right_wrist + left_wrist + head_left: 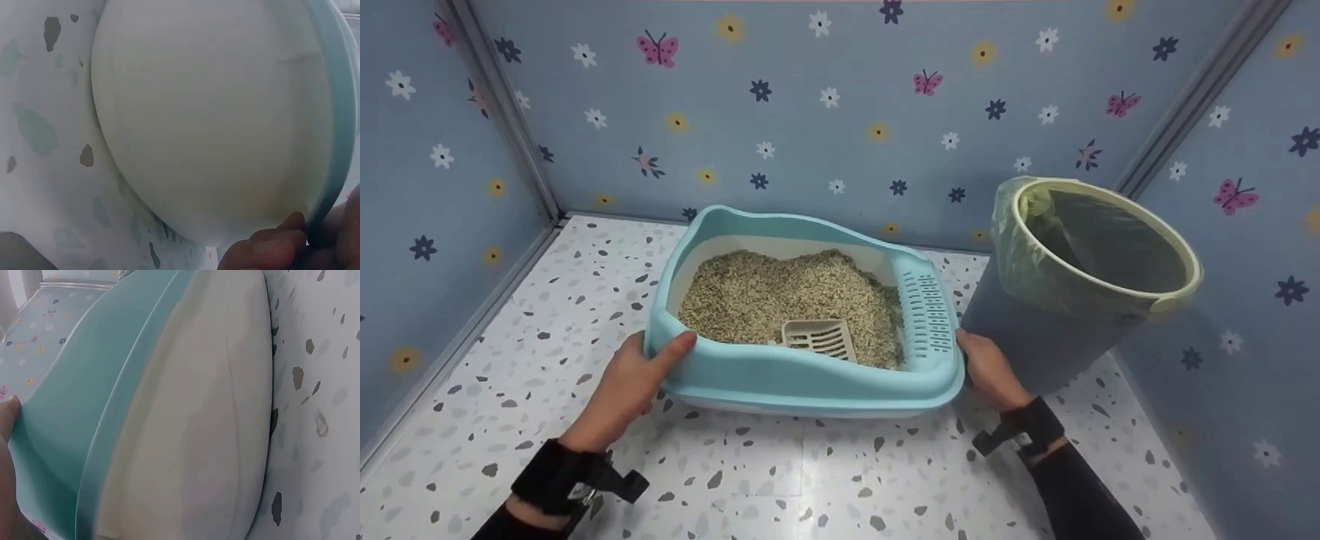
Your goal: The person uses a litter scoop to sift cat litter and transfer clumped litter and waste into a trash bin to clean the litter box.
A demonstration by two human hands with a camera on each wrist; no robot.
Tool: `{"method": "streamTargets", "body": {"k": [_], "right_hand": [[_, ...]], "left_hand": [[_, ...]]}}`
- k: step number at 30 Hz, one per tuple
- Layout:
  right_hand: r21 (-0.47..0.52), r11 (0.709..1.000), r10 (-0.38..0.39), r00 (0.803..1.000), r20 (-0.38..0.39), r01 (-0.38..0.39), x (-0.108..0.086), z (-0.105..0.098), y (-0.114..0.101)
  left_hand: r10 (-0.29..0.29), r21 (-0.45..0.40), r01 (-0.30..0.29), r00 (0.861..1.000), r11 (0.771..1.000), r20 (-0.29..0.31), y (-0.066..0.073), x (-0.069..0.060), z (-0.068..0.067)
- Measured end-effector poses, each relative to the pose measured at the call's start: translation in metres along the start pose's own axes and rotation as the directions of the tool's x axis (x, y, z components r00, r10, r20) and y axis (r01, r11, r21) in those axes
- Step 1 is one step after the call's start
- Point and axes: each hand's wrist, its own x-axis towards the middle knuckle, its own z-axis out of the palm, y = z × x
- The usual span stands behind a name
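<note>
A light-blue litter box (810, 379) with a white base stands on the floor in the head view. Grainy litter (742, 289) is heaped inside it, and a beige slotted litter scoop (819, 337) lies on the litter by the front wall. My left hand (621, 381) grips the box's left front corner, thumb over the blue rim. At the right end, my right hand (991, 370) holds the box by its edge. The right wrist view shows curled fingers (270, 247) under the blue rim; the left wrist view shows the thumb (9, 417) against the blue upper wall.
A dark bin (1035, 334) with a yellowish bag over its rim stands close to the box's right end, beside my right hand. Flower-patterned panels (802, 142) enclose the back and both sides. The speckled floor (765, 472) lies in front of the box.
</note>
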Motion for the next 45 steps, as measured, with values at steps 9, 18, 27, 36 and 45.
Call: {"method": "streamTargets", "body": {"k": [9,18,27,36,45], "right_hand": [[0.124,0.991,0.048,0.998,0.027,-0.051,-0.033,0.02,0.001],[0.139,0.99,0.027,0.997,0.079,-0.037,-0.017,0.014,-0.003],[0.114,0.993,0.047,0.999,-0.028,-0.044,-0.01,0.019,0.0],[0.249,0.967,0.035,0.996,0.085,-0.055,-0.034,0.028,0.0],[0.169,0.985,0.039,0.999,-0.024,-0.035,0.0,0.016,-0.002]], "left_hand": [[-0.042,0.015,0.043,0.999,0.999,-0.029,-0.007,0.018,-0.021],[-0.092,-0.017,0.093,0.996,0.996,0.019,-0.005,0.022,-0.02],[-0.088,-0.012,0.088,0.996,0.996,0.024,-0.005,0.029,-0.016],[-0.052,-0.036,0.052,0.999,0.998,-0.01,-0.008,0.043,-0.025],[-0.077,0.005,0.077,0.997,0.997,0.008,-0.002,0.032,-0.005]]}}
